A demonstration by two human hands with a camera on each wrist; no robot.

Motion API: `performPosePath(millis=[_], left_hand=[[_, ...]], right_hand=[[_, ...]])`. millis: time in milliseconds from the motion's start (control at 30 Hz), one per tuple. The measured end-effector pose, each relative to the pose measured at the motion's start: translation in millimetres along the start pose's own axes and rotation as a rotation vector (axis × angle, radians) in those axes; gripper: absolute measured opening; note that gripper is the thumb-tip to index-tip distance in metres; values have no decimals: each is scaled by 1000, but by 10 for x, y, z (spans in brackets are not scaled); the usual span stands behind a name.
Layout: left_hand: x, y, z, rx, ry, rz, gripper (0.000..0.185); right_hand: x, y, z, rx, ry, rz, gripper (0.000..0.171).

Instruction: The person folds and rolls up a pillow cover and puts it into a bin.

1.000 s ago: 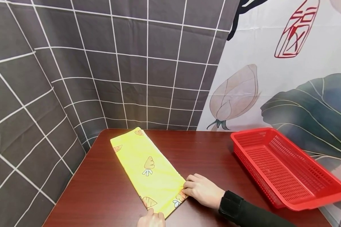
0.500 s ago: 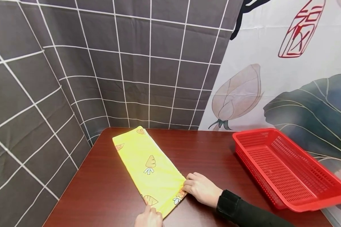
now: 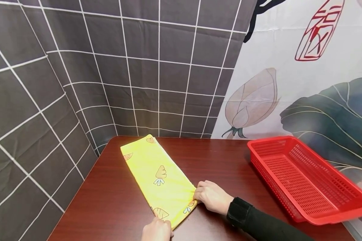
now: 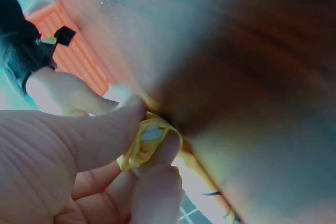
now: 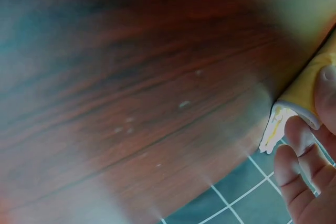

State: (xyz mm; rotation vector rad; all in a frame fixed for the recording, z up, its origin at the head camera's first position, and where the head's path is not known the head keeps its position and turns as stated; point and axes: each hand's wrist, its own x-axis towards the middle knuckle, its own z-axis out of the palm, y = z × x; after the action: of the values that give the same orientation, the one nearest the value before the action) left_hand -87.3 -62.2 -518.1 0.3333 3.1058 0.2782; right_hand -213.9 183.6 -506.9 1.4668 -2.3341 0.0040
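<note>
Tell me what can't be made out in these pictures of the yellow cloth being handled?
- Head view: most of the left hand is cut off by the bottom edge, so its grip there is unseen.
- Head view: the right hand covers the near corner of the carrot-print yellow cloth.
- Head view: the red basket has its near right corner cut off by the frame edge.
- Both wrist views: the wooden table is blurred, too close to the lens.

Yellow cloth [image 3: 157,177] with orange carrot prints, folded into a long narrow strip. It lies flat on the table, running diagonally from the far left corner toward the near edge. Its two near corners are lifted slightly, pinched between fingers; the rest is smooth.
</note>
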Motion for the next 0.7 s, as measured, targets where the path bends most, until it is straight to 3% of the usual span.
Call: performPosePath(millis=[200, 300, 433, 600, 700], left_hand=[[213, -433, 566, -134, 20, -29, 28], [253, -521, 435, -244, -52, -28, 29], [242, -528, 134, -382, -118, -7, 43], [231, -468, -133, -427, -173, -5, 45], [241, -464, -96, -412, -164, 5, 45]], right_hand=[[12, -7, -6, 28, -16, 21, 17], [23, -13, -2, 24, -17, 18, 15], [37, -15, 9, 30, -13, 16, 13], [60, 0, -19, 50, -61, 29, 13], [98, 13, -73, 79, -162, 66, 12]])
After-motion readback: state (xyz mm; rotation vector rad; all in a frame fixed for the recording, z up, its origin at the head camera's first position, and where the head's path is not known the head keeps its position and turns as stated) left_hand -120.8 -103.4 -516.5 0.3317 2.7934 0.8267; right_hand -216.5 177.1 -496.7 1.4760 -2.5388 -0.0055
